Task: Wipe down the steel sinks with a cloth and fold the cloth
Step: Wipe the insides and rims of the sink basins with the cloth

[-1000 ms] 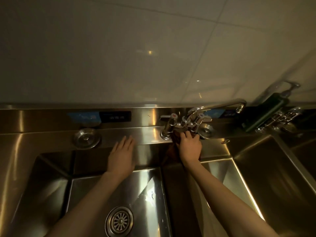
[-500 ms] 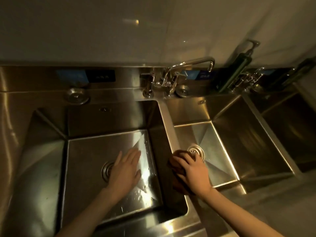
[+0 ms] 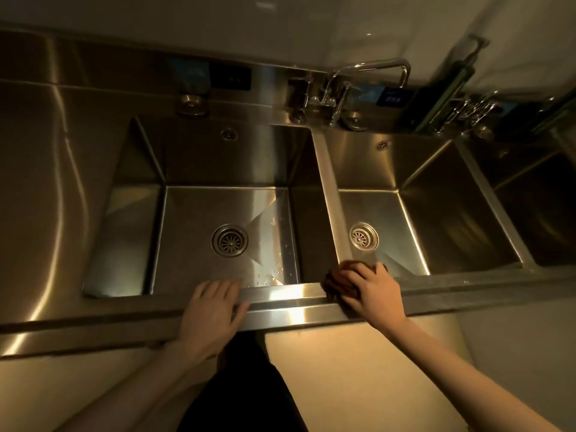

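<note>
Two square stainless-steel basins are shown, the left basin (image 3: 199, 232) and the right basin (image 3: 436, 219), parted by a narrow steel divider (image 3: 327, 188). At the near end of that divider a crumpled dark-brown cloth (image 3: 336, 283) is held down by the right hand (image 3: 372, 294), whose fingers are curled over the wad. Left of the divider, the left hand (image 3: 212, 307) is laid flat on the front rim (image 3: 280, 293), fingers straight, with nothing held. The cloth lies just ahead and left of the right palm, bunched, so no long axis can be made out; the right hand is the nearer. Water droplets (image 3: 274, 269) just left of the divider suggest wiping is unfinished, and folding is not yet begun. Writing on the blue label (image 3: 394, 96) behind the divider cannot be read.
</note>
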